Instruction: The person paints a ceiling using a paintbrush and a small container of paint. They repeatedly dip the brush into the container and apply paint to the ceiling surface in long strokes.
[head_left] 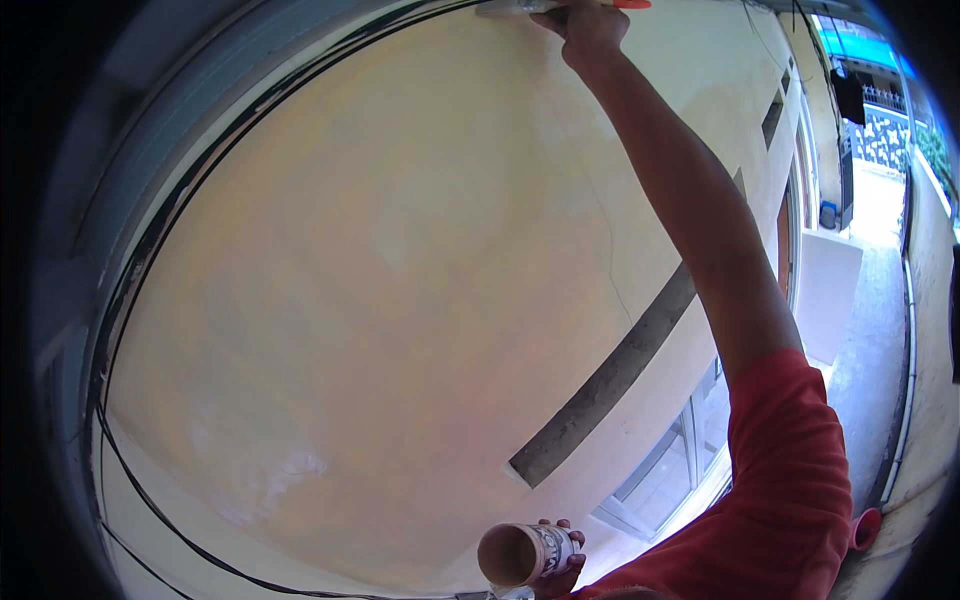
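Note:
My right hand reaches up to the top of the wall, its fingers closed around a flat tool with an orange handle and a pale grey head. The picture's upper edge cuts the tool off, so I cannot tell whether it is a brush or a scraper. Low in the view, my left hand wraps round a paper cup with dark print on its side. The cup is tilted and its brownish inside shows; what it contains I cannot make out. The cream wall shows paler, smudged patches.
Black cables run along the wall's upper and left edges. A dark recessed slot cuts into the wall above a glass window. To the right, a narrow alley passes a white panel and a pipe.

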